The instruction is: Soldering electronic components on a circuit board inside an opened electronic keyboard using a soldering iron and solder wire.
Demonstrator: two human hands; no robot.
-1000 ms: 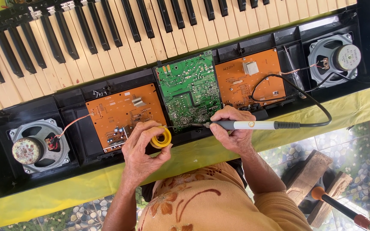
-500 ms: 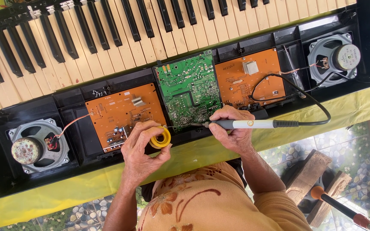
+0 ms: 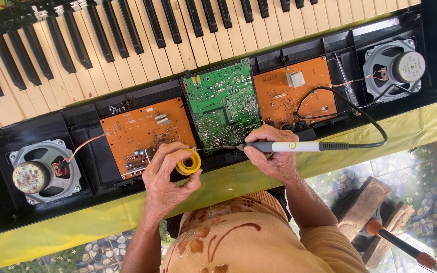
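Observation:
An opened black keyboard case (image 3: 299, 43) lies across a yellow-green cloth. My right hand (image 3: 274, 159) grips a grey soldering iron (image 3: 299, 146), its tip pointing left at the lower edge of the green circuit board (image 3: 223, 106). My left hand (image 3: 170, 179) holds a small yellow spool of solder wire (image 3: 188, 163) just left of the tip, with a thin strand reaching toward the board. An orange board (image 3: 145, 134) sits above my left hand, another orange board (image 3: 294, 93) above my right.
Speakers sit at the case's left end (image 3: 39, 172) and right end (image 3: 395, 68). The iron's black cord (image 3: 352, 108) loops over the right orange board. Black and cream keys (image 3: 127, 45) fill the top. A wooden block (image 3: 367, 210) and an orange-handled tool (image 3: 400, 245) lie at the lower right.
The spool in my left hand has shifted slightly toward the iron's tip. My right hand holds the iron at the same spot on the green board's edge.

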